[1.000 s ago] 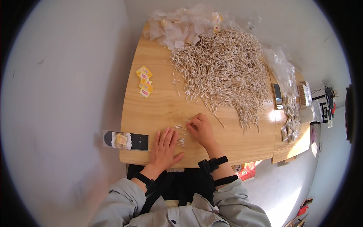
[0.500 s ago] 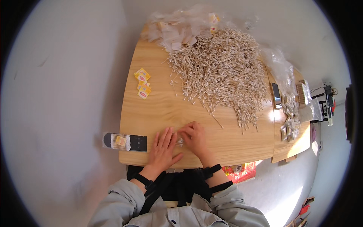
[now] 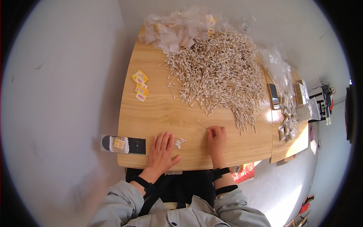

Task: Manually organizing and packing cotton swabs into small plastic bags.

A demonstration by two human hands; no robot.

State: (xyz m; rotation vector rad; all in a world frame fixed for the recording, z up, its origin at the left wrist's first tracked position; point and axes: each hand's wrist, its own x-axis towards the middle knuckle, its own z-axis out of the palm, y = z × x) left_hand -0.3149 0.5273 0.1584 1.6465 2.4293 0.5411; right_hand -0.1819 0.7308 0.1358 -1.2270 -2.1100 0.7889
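A big cotton-swab heap [image 3: 219,72] lies beyond the right hand [image 3: 216,138], yellow sachets [image 3: 140,86] leftward.

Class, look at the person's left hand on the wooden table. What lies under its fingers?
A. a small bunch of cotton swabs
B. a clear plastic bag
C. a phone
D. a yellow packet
A: the left hand lies flat on the table with a small bunch of cotton swabs poking out from under its fingers, while the yellow packets sit far off toward the table's far left.
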